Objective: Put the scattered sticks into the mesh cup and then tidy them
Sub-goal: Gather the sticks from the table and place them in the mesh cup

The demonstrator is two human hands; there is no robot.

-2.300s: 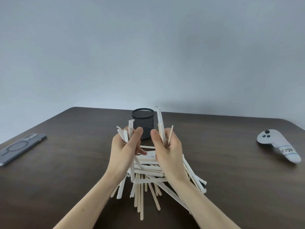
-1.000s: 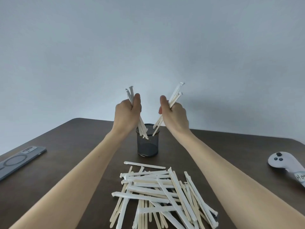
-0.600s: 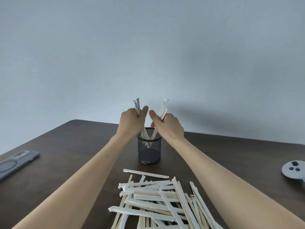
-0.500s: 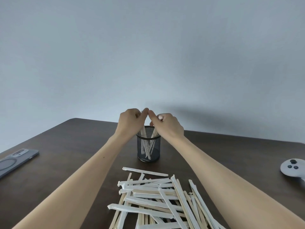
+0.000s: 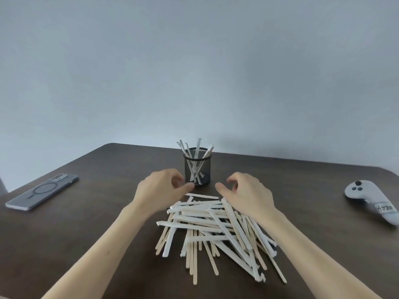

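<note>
- Two hands hover empty over the far edge of the pile, with the cup just beyond and between them.
- Phone point(image 5: 42, 192) lies far left, clear of the work.
- Left hand point(image 5: 163, 187): fingers loosely curled, holding nothing, near the pile's left end.
- Cup point(image 5: 197, 169) holds a few sticks, splayed and crossing, tips above the rim.
- Pile point(image 5: 216, 231) lies just below both hands; the top sticks run mostly left to right, the lower ones toward the person.
- Right hand point(image 5: 248, 194): half open, empty, directly above the pile, so likely nearer.
- Controller point(image 5: 370, 200) rests far right.
</note>
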